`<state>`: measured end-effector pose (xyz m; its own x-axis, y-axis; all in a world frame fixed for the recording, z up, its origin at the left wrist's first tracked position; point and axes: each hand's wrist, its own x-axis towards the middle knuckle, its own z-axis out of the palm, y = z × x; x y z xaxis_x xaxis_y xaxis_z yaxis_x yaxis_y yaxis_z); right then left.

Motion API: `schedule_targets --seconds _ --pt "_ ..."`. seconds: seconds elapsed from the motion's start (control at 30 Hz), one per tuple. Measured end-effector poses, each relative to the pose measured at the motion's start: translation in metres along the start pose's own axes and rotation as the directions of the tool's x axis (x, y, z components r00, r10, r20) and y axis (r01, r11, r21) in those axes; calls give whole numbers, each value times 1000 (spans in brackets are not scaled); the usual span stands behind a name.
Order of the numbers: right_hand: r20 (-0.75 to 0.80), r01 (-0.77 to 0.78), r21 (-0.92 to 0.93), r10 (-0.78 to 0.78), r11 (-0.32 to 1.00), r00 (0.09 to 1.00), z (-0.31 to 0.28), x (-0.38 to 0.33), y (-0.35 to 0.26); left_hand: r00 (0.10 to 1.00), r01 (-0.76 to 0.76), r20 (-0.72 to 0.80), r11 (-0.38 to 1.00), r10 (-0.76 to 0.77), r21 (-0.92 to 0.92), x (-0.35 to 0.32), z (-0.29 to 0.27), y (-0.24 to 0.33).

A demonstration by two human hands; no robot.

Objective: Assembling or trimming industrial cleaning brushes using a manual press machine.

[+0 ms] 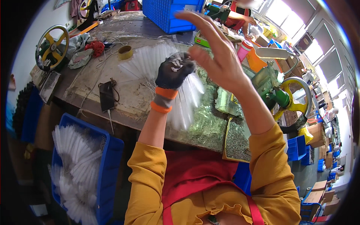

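My left hand (pixel 170 74), in a dark glove with an orange and grey cuff, is closed around the metal ends of a bunch of thin white tube brushes (pixel 183 107). Their pale bristles fan out on both sides of the glove, above the worn table (pixel 129 92). My bare right hand (pixel 221 62) is raised just right of the glove, its fingers stretched out and somewhat blurred. I see nothing in it. Below the brushes, metal clippings (pixel 200 129) cover the table's front part.
A blue bin (pixel 108 168) at lower left holds more white brushes (pixel 77 157). A green machine (pixel 266 82) with a yellow handwheel (pixel 294 99) stands right. A blue crate (pixel 165 17), a tape roll (pixel 125 52) and a dark phone-like object (pixel 107 96) lie around. Another person's hand (pixel 249 20) shows at the back.
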<state>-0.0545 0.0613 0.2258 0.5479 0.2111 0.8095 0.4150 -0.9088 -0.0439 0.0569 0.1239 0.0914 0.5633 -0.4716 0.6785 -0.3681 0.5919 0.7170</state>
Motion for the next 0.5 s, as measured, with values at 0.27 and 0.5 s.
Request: schedule_targets --seconds 0.27,0.5 --pt "753 166 -501 334 850 567 29 11 -18 887 -438 275 485 372 757 -5 6 -21" --pt "659 -153 -333 345 931 668 29 -5 2 989 125 96 984 -113 -130 -8 14 -18"
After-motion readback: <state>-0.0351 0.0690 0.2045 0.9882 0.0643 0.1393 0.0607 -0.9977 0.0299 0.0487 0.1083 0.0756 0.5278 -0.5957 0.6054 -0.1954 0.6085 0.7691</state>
